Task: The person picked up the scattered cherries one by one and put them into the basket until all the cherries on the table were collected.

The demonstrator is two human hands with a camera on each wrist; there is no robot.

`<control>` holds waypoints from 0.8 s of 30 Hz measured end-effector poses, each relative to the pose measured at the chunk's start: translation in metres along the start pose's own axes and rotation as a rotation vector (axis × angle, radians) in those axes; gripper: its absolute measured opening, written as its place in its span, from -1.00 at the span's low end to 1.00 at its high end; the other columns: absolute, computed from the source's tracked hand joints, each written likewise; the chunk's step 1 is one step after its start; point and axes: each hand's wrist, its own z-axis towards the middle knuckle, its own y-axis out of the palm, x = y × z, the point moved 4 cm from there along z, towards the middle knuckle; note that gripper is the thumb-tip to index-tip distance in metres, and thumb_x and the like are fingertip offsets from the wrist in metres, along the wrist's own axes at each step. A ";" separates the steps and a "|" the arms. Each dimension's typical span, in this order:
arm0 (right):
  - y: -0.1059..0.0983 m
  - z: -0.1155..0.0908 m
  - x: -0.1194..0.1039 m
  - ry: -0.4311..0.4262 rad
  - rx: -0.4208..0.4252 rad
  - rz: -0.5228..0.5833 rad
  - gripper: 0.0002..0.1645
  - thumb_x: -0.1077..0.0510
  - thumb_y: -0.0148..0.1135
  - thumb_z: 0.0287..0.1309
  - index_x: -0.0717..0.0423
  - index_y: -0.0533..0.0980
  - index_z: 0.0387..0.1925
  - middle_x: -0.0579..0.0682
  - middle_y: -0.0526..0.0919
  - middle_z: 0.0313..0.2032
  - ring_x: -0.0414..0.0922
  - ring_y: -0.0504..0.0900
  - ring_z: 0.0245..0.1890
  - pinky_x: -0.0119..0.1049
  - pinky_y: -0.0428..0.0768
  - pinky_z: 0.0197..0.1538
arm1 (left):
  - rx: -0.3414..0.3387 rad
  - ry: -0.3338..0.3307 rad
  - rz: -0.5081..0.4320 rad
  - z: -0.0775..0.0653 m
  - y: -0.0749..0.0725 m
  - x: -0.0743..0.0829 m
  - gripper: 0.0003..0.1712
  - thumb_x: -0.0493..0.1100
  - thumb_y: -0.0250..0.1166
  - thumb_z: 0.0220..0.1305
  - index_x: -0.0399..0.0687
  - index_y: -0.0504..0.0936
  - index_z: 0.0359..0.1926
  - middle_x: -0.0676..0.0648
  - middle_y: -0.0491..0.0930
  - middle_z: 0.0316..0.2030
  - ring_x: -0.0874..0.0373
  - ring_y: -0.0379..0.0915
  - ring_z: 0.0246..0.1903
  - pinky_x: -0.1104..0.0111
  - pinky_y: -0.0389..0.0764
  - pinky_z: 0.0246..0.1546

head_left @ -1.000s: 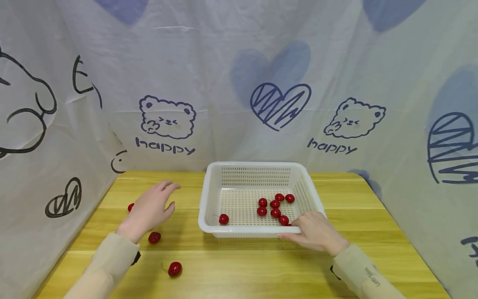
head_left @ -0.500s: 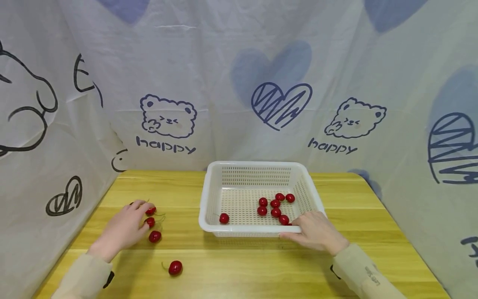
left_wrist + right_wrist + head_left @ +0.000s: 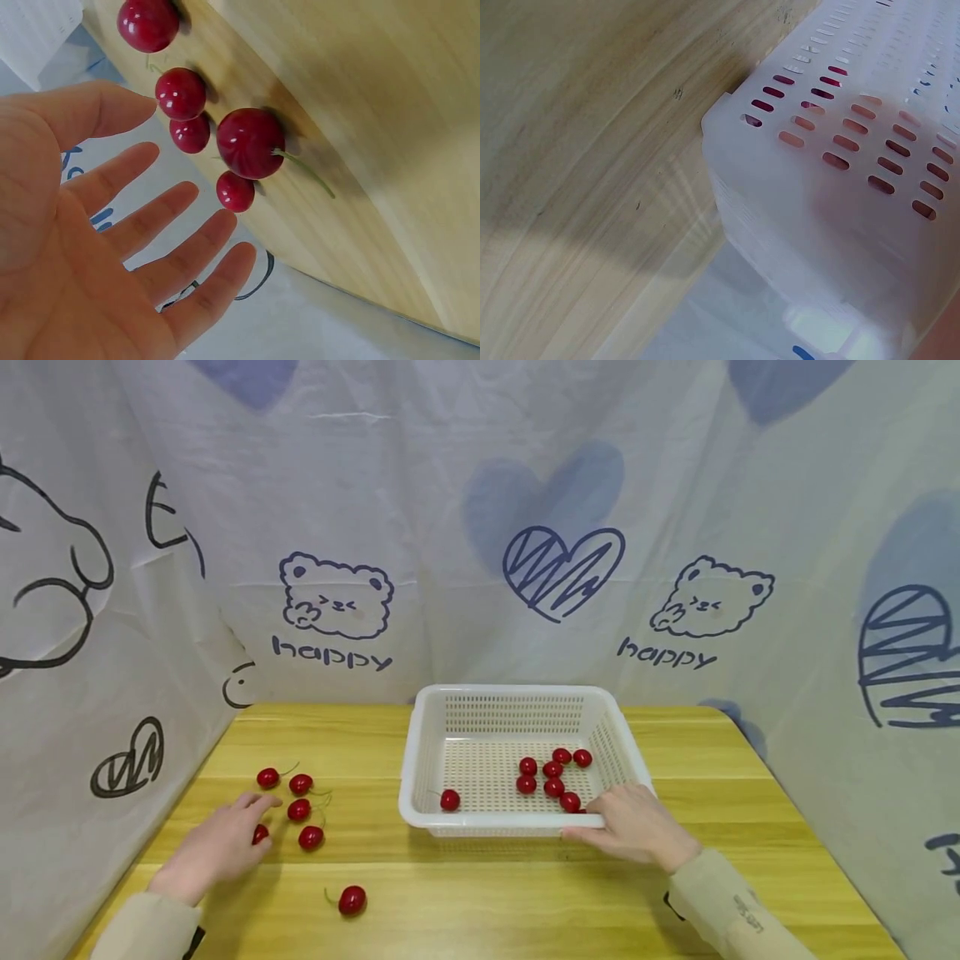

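Note:
My left hand [image 3: 213,847] hovers at the left of the table, fingers spread and nothing in its grasp. It partly covers a red cherry [image 3: 260,833] in the head view. In the left wrist view, a large stemmed cherry [image 3: 251,144] lies just past the fingertips, with several others around it. More cherries lie to the hand's right, one of them a cherry [image 3: 311,837] with a thin green stem. At the front right corner of a white slotted basket [image 3: 495,820], my right hand [image 3: 637,825] grips the rim, thumb outside and fingers inside.
Several cherries [image 3: 553,787] sit in the basket's right half, and a single cherry [image 3: 450,799] near its front left. Another cherry [image 3: 352,900] lies nearer on the wooden table [image 3: 480,902]. A printed cloth [image 3: 450,527] hangs behind and at both sides.
My left hand has moved left and nearer to me, uncovering cherries that it hid before. The right hand and the basket stay where they were.

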 end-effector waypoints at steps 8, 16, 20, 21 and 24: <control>-0.001 0.000 -0.001 -0.006 0.007 0.003 -0.42 -0.56 -0.04 0.03 -0.28 0.46 -0.70 -0.38 0.28 -0.82 -0.38 0.22 -0.80 -0.42 0.26 -0.65 | -0.053 -0.021 -0.030 0.001 0.006 -0.006 -0.45 -0.22 0.27 0.09 -0.25 0.44 0.14 -0.36 0.41 0.04 -0.38 0.41 -0.09 -0.19 0.45 -0.15; 0.000 0.001 -0.001 0.001 0.003 -0.001 -0.47 -0.53 0.04 0.02 -0.28 0.46 -0.69 -0.37 0.27 -0.83 -0.38 0.22 -0.81 -0.42 0.27 -0.66 | -0.101 -0.033 -0.040 0.002 0.014 -0.008 -0.48 -0.24 0.28 0.08 -0.22 0.46 0.11 -0.35 0.42 0.02 -0.28 0.47 -0.12 -0.17 0.47 -0.15; 0.000 0.001 0.000 0.002 0.001 -0.003 -0.47 -0.52 0.04 0.02 -0.29 0.45 -0.70 -0.37 0.27 -0.84 -0.38 0.22 -0.81 -0.42 0.26 -0.66 | -0.113 -0.038 -0.046 0.003 0.015 -0.008 -0.50 -0.26 0.28 0.07 -0.20 0.48 0.09 -0.30 0.43 -0.03 -0.18 0.49 -0.18 -0.14 0.49 -0.16; 0.000 0.001 0.000 0.002 0.002 -0.003 -0.47 -0.52 0.04 0.02 -0.29 0.44 -0.70 -0.37 0.27 -0.84 -0.38 0.22 -0.81 -0.42 0.26 -0.66 | -0.118 -0.039 -0.048 0.004 0.015 -0.008 -0.50 -0.26 0.28 0.07 -0.20 0.48 0.09 -0.28 0.43 -0.05 -0.17 0.50 -0.19 -0.14 0.50 -0.17; 0.000 0.001 0.001 0.001 0.002 -0.006 -0.47 -0.53 0.04 0.02 -0.29 0.43 -0.72 -0.37 0.27 -0.84 -0.37 0.22 -0.81 -0.42 0.26 -0.66 | -0.131 -0.043 -0.048 0.005 0.016 -0.009 -0.53 -0.26 0.29 0.07 -0.18 0.49 0.06 -0.23 0.44 -0.11 -0.10 0.50 -0.23 -0.10 0.52 -0.19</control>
